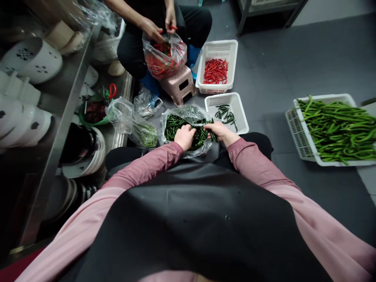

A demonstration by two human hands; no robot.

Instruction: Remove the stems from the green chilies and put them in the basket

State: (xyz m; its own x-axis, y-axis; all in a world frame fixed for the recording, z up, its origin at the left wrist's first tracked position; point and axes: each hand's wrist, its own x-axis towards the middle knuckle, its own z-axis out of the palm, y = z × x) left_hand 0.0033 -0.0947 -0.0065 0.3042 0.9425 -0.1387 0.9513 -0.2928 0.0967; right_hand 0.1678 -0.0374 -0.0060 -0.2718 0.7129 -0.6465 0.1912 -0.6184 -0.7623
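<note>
A clear plastic bag [190,111] full of dark green chili peppers [175,127] lies open in front of me. My left hand [184,138] is over the bag's middle, its fingers curled closed on a chili among the others; the exact grip is partly hidden. At the bag's right side, my right hand [221,131] is closed around several green chilies, which stick out past the fingers. Just beyond that hand stands a small white basket [242,117] with some green chilies in it.
Opposite, a person's hands [158,29] work over a bag of red chilies [164,64] on a pink stool [179,84]. A white basket [233,58] holds red chilies. Long green peppers [337,129] fill a basket at right. Metal shelving [67,90] with dishes stands left.
</note>
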